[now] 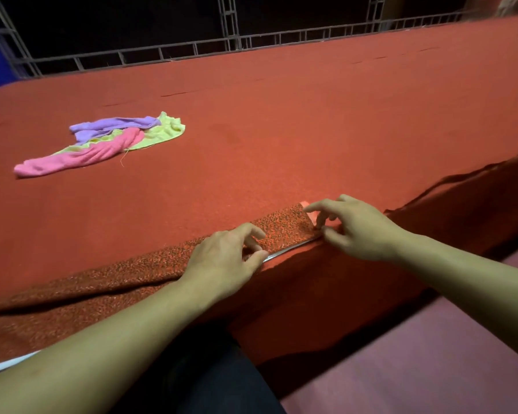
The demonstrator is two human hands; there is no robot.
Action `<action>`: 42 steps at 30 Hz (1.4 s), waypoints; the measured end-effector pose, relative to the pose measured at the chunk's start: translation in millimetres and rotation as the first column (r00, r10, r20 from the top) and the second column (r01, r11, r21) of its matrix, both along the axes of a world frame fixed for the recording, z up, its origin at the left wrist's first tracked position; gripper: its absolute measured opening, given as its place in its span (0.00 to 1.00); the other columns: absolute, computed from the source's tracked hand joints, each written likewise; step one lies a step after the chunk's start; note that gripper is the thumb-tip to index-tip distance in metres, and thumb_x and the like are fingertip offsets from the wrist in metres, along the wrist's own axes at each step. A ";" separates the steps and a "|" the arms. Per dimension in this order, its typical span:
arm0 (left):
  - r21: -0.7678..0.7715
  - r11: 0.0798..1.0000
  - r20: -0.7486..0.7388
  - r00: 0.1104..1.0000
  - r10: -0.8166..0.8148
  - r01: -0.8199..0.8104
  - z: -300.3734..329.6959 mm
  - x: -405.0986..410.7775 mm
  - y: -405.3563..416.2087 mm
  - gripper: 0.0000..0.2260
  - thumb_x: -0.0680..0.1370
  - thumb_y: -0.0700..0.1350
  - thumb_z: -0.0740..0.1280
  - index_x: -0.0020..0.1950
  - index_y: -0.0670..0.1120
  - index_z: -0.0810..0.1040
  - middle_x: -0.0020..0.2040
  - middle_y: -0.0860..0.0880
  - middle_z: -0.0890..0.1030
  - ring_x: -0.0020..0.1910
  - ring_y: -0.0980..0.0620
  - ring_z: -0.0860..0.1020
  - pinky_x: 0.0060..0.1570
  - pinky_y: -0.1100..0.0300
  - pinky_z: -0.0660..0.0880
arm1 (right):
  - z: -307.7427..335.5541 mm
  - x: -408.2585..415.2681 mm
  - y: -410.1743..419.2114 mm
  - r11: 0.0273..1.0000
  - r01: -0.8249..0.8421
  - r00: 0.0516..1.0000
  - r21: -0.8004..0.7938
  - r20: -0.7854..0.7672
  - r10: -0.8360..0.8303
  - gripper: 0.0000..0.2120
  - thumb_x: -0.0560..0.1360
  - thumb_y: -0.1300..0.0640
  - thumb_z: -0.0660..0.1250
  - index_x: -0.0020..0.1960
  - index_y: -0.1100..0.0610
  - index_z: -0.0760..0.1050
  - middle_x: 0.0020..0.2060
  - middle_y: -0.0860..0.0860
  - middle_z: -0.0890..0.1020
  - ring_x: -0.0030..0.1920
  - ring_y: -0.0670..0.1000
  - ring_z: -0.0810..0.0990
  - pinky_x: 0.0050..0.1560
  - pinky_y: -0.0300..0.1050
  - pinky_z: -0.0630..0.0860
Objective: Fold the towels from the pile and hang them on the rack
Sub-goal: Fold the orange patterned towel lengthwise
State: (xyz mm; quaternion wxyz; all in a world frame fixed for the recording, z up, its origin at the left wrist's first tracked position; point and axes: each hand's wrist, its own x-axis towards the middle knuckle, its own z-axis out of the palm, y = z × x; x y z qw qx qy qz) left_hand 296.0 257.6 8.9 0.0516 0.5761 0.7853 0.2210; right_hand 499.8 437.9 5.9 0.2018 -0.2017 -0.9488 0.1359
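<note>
Head view: we see towels (102, 143) unfolded toward the table's far-left corner; left hand (225, 258) and right hand (353, 227) pinch the near-edge cloth (284, 228).

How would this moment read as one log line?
left hand: pinching turned-back red cover | right hand: same | towel pile: untouched

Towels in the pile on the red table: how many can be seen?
3, in one heap at far left. The purple towel lies at the back, the pink towel stretches toward the front left, and the yellow-green towel lies underneath both. More could be hidden below.
</note>
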 end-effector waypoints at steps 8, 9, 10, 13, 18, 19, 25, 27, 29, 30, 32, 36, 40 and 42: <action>0.115 0.990 0.022 0.997 0.077 -0.079 8.3 -22.8 -21.1 0.08 0.77 0.52 0.66 0.55 0.61 0.75 0.44 0.66 0.80 0.46 0.56 0.77 0.51 0.52 0.76 | 16.2 -38.9 -25.3 0.997 0.035 0.984 -0.069 -0.171 -0.047 0.22 0.71 0.64 0.64 0.62 0.47 0.75 0.41 0.37 0.81 0.42 0.44 0.71 0.48 0.47 0.72; 0.121 0.988 0.022 0.996 0.091 -0.093 9.1 -27.8 -27.5 0.08 0.77 0.52 0.66 0.55 0.61 0.75 0.45 0.66 0.80 0.46 0.56 0.78 0.52 0.52 0.76 | 17.6 -48.9 -32.1 0.997 0.015 0.983 -0.081 -0.180 -0.030 0.21 0.71 0.64 0.64 0.61 0.47 0.76 0.41 0.37 0.81 0.42 0.44 0.72 0.48 0.46 0.72; 0.129 0.986 0.020 0.994 0.105 -0.107 9.5 -33.9 -34.6 0.08 0.77 0.51 0.66 0.55 0.60 0.75 0.45 0.66 0.80 0.46 0.55 0.78 0.52 0.52 0.75 | 18.9 -59.6 -39.8 0.995 -0.005 0.983 -0.095 -0.185 -0.013 0.21 0.71 0.64 0.64 0.61 0.47 0.76 0.41 0.37 0.81 0.42 0.44 0.72 0.48 0.46 0.71; 0.149 0.976 0.008 0.987 0.158 -0.157 11.5 -55.2 -61.9 0.09 0.76 0.51 0.66 0.55 0.60 0.76 0.45 0.65 0.80 0.47 0.55 0.78 0.52 0.52 0.75 | 22.4 -99.1 -68.8 0.991 -0.065 0.984 -0.117 -0.173 0.044 0.21 0.70 0.62 0.63 0.60 0.46 0.76 0.41 0.37 0.81 0.41 0.44 0.73 0.47 0.46 0.72; 0.187 0.940 0.020 0.958 0.288 -0.286 16.8 -104.2 -125.0 0.10 0.77 0.51 0.66 0.57 0.60 0.74 0.45 0.66 0.80 0.44 0.56 0.78 0.50 0.53 0.76 | 23.6 -181.1 -129.3 0.961 -0.240 0.964 -0.138 -0.150 0.219 0.21 0.69 0.56 0.60 0.60 0.46 0.76 0.40 0.36 0.81 0.40 0.44 0.72 0.48 0.47 0.72; 0.188 0.928 0.023 0.946 0.324 -0.323 17.8 -115.6 -140.0 0.10 0.77 0.52 0.65 0.58 0.60 0.74 0.45 0.65 0.80 0.44 0.57 0.78 0.50 0.53 0.76 | 23.6 -198.2 -141.8 0.954 -0.271 0.957 -0.132 -0.142 0.252 0.21 0.69 0.56 0.60 0.60 0.46 0.76 0.40 0.36 0.81 0.40 0.44 0.72 0.48 0.47 0.72; 0.230 0.834 -0.023 0.854 0.520 -0.501 19.6 -192.6 -241.2 0.10 0.77 0.51 0.65 0.57 0.60 0.75 0.45 0.61 0.82 0.49 0.53 0.78 0.53 0.52 0.75 | 24.1 -301.0 -220.0 0.899 -0.434 0.899 -0.063 -0.096 0.428 0.18 0.71 0.56 0.64 0.60 0.45 0.75 0.40 0.35 0.79 0.40 0.45 0.73 0.48 0.49 0.74; 0.254 0.797 -0.029 0.819 0.573 -0.548 21.6 -219.3 -272.4 0.10 0.78 0.49 0.66 0.58 0.58 0.76 0.44 0.58 0.81 0.50 0.50 0.78 0.55 0.53 0.72 | 26.3 -333.4 -248.8 0.880 -0.474 0.878 -0.036 -0.101 0.469 0.18 0.72 0.56 0.66 0.61 0.45 0.75 0.41 0.35 0.78 0.42 0.45 0.73 0.49 0.48 0.74; 0.284 0.780 -0.067 0.800 0.597 -0.558 24.5 -245.4 -299.6 0.10 0.78 0.49 0.65 0.59 0.56 0.77 0.43 0.57 0.78 0.52 0.48 0.77 0.56 0.53 0.71 | 27.8 -361.1 -275.1 0.869 -0.494 0.865 -0.020 -0.110 0.489 0.17 0.73 0.54 0.66 0.61 0.45 0.74 0.44 0.36 0.78 0.44 0.46 0.73 0.50 0.48 0.74; 0.291 0.778 -0.091 0.793 0.602 -0.557 24.9 -260.8 -314.0 0.11 0.78 0.48 0.64 0.60 0.55 0.77 0.45 0.56 0.78 0.53 0.47 0.76 0.57 0.52 0.71 | 27.9 -375.0 -288.3 0.865 -0.501 0.861 -0.014 -0.108 0.497 0.17 0.73 0.53 0.67 0.62 0.45 0.74 0.45 0.38 0.79 0.45 0.47 0.73 0.51 0.48 0.74; 0.224 0.788 -0.142 0.781 0.608 -0.573 23.3 -290.7 -336.1 0.14 0.79 0.48 0.61 0.64 0.53 0.76 0.54 0.52 0.80 0.60 0.45 0.73 0.61 0.50 0.69 | 27.4 -395.2 -310.0 0.864 -0.503 0.861 0.005 -0.083 0.501 0.18 0.74 0.50 0.67 0.63 0.45 0.73 0.49 0.40 0.80 0.48 0.49 0.74 0.52 0.49 0.74; -0.013 0.824 -0.116 0.820 0.561 -0.566 15.0 -332.5 -355.9 0.15 0.83 0.50 0.57 0.68 0.53 0.73 0.63 0.50 0.79 0.66 0.44 0.72 0.65 0.48 0.67 | 22.6 -416.6 -328.5 0.880 -0.473 0.881 0.038 -0.007 0.474 0.20 0.74 0.47 0.66 0.65 0.45 0.71 0.53 0.43 0.80 0.55 0.52 0.75 0.54 0.49 0.74; -0.010 0.869 -0.041 0.869 0.493 -0.494 11.1 -343.5 -358.6 0.12 0.82 0.45 0.62 0.65 0.49 0.76 0.59 0.49 0.82 0.60 0.46 0.77 0.59 0.56 0.70 | 15.5 -421.9 -329.5 0.896 -0.443 0.896 0.014 0.027 0.443 0.19 0.75 0.48 0.67 0.65 0.46 0.72 0.52 0.43 0.81 0.55 0.52 0.76 0.52 0.48 0.74; 0.073 0.871 -0.031 0.871 0.490 -0.487 12.2 -343.8 -360.5 0.11 0.80 0.43 0.66 0.62 0.48 0.78 0.55 0.49 0.83 0.57 0.48 0.79 0.56 0.58 0.70 | 13.7 -422.4 -328.9 0.892 -0.451 0.893 -0.020 -0.013 0.451 0.17 0.74 0.52 0.68 0.63 0.47 0.73 0.48 0.43 0.82 0.51 0.51 0.78 0.49 0.46 0.73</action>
